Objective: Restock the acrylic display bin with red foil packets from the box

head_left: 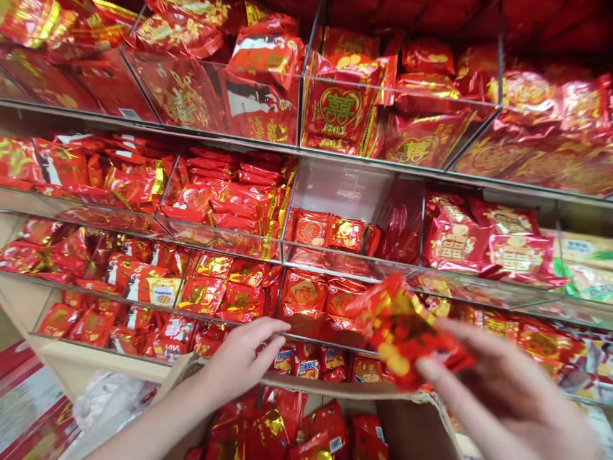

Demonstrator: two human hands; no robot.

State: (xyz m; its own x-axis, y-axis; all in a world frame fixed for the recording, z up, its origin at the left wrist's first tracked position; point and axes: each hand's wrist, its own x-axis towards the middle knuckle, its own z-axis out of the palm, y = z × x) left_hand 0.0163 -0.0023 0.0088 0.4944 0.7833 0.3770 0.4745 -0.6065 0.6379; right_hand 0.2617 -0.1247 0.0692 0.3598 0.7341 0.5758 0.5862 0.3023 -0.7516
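My right hand [498,377] pinches a red and gold snack packet [407,332] between thumb and fingers, raised in front of the lower shelves. The packet is blurred, so its print cannot be read. My left hand [249,351] hovers over the left part of an open cardboard box [354,386], fingers stretched out and thumb apart, with nothing visible in it. Inside the box lie several loose red packets [272,431]. Behind my hands, a shelf compartment holds red packets with a gold diamond design [304,292].
Tiered shelves with clear dividers and a clear front lip [330,255] hold many red packets. One middle compartment [335,185] has a short row of packets at its front. A crumpled clear plastic bag [108,399] lies at lower left, near red printed cartons [33,409].
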